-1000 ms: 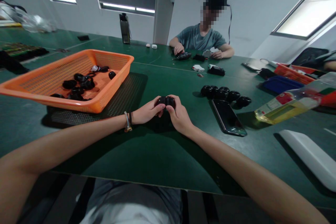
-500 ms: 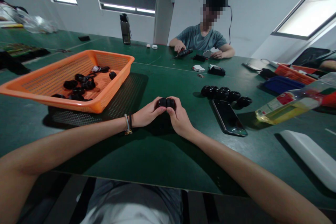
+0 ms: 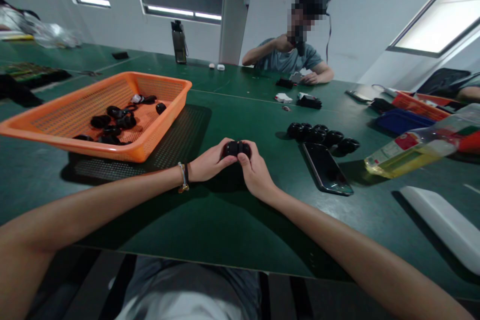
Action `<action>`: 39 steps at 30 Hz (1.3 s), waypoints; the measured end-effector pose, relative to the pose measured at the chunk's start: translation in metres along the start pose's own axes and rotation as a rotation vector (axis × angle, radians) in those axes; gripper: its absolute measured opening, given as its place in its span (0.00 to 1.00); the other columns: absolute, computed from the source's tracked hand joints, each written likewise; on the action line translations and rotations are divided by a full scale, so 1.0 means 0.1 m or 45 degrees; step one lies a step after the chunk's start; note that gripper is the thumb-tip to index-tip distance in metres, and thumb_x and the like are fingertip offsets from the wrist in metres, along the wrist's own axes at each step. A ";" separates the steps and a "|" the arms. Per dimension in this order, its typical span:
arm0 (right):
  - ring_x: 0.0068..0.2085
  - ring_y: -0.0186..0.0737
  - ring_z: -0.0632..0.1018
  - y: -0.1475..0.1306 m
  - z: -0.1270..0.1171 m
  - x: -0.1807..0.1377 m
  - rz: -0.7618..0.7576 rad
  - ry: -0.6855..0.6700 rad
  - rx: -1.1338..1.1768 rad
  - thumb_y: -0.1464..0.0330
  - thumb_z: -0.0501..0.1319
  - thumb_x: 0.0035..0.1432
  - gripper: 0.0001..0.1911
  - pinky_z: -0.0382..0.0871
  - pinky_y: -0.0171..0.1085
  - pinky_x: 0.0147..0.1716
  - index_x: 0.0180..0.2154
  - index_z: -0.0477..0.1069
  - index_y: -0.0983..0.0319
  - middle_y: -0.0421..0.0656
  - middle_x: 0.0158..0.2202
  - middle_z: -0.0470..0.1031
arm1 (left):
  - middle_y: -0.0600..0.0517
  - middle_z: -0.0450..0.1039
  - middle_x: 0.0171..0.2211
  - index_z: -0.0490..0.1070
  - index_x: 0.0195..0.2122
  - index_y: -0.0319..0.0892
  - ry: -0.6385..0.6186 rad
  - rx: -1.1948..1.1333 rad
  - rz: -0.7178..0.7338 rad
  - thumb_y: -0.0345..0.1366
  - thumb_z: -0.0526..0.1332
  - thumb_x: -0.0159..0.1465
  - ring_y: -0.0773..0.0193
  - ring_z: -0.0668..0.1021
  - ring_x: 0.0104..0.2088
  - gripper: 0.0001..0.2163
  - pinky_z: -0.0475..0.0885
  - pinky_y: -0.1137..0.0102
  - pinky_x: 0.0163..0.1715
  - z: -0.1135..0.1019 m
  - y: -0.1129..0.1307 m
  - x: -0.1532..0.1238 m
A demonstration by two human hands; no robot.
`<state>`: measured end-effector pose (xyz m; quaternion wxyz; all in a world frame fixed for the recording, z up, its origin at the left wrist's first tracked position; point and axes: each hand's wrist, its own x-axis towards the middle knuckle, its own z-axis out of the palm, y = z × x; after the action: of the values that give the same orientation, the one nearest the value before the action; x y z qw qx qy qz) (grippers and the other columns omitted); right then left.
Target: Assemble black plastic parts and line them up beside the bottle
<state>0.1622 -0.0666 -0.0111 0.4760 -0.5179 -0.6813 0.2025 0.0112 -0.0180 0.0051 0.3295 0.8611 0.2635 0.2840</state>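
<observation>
My left hand (image 3: pixel 210 162) and my right hand (image 3: pixel 255 170) meet over the green table (image 3: pixel 225 220), both closed round one small black round part (image 3: pixel 236 148). Fingers of each hand wrap its ends, so only its top shows. A bracelet sits on my left wrist. To the left stands an orange mesh basket (image 3: pixel 157 132) with several similar black parts (image 3: pixel 112 122) inside. To the right, a row of several black round parts (image 3: pixel 322 135) lies on the table.
A dark phone (image 3: pixel 326 169) lies beside the row. A plastic bottle of yellow liquid (image 3: pixel 416 150) lies at the right, a white flat object (image 3: pixel 442 225) nearer me. A black perforated mat (image 3: pixel 180 135) lies under the basket. A person (image 3: pixel 290 55) sits across the table.
My hands and the black part have sunk slightly toward me. The person across has raised one hand from the table to the face.
</observation>
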 end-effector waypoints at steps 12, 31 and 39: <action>0.33 0.45 0.75 0.00 0.02 0.00 0.063 0.001 0.116 0.44 0.44 0.55 0.29 0.67 0.41 0.32 0.42 0.60 0.61 0.48 0.34 0.73 | 0.43 0.67 0.43 0.61 0.44 0.38 0.017 0.286 0.030 0.46 0.56 0.60 0.53 0.70 0.43 0.18 0.66 0.59 0.44 -0.04 -0.04 0.04; 0.29 0.40 0.73 0.06 -0.02 0.08 0.009 -0.023 0.041 0.45 0.43 0.56 0.28 0.65 0.38 0.28 0.40 0.61 0.61 0.44 0.30 0.72 | 0.50 0.65 0.33 0.57 0.44 0.38 0.069 0.011 -0.016 0.48 0.49 0.62 0.62 0.70 0.32 0.18 0.66 0.67 0.34 -0.01 -0.02 0.04; 0.36 0.45 0.75 0.10 -0.10 0.14 -0.246 -0.018 -0.170 0.43 0.41 0.55 0.30 0.68 0.42 0.36 0.44 0.60 0.60 0.49 0.38 0.72 | 0.56 0.62 0.23 0.55 0.33 0.40 -0.106 -0.566 -0.161 0.58 0.49 0.58 0.70 0.66 0.24 0.22 0.63 0.72 0.27 0.04 -0.04 0.06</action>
<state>0.1758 -0.0526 -0.0085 0.4528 -0.4791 -0.7433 0.1136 0.0177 -0.0133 0.0016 0.5386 0.7601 0.2342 0.2780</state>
